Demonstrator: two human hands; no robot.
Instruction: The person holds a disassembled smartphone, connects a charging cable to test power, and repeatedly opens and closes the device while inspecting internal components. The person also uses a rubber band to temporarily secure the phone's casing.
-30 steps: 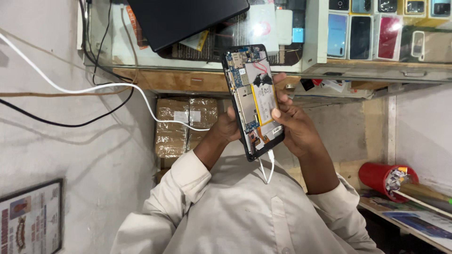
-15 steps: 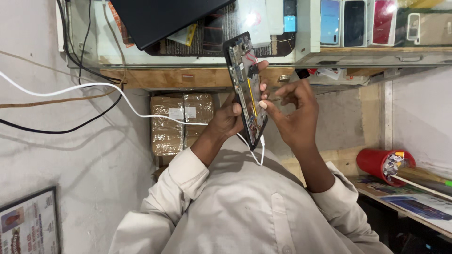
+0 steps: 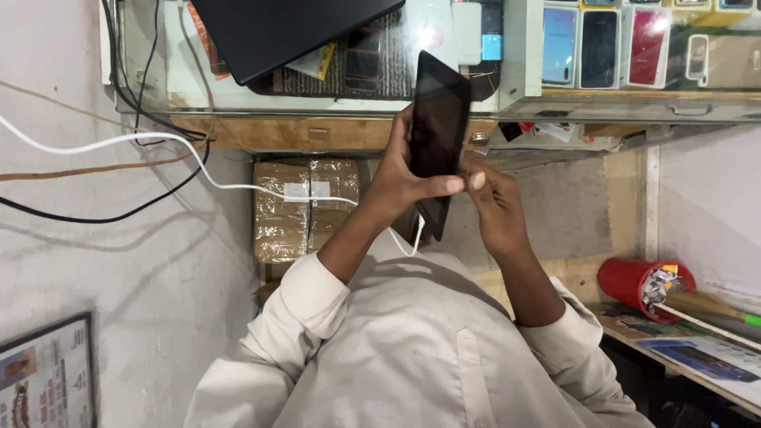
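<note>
A black phone [image 3: 437,119] is held upright in front of me with its dark screen toward the camera. My left hand [image 3: 394,186] grips its left edge, the thumb reaching across the lower screen. On the lower right edge rests my right hand [image 3: 495,208], its fingertips meeting the left thumb. From the phone's bottom end a white cable [image 3: 238,187] runs off to the left across the wall. My pale shirt sleeves fill the lower view.
Behind the phone stands a glass display counter [image 3: 333,95] with several boxed phones [image 3: 600,47] and a black slab [image 3: 293,28] on it. Brown wrapped parcels [image 3: 305,206] sit under it. At right are a red cup [image 3: 638,281] and a shelf with papers; a framed picture [image 3: 47,372] is lower left.
The phone has been turned over: its open back with exposed parts faced me earlier, now the dark screen does. Both hands stayed on it and rose slightly.
</note>
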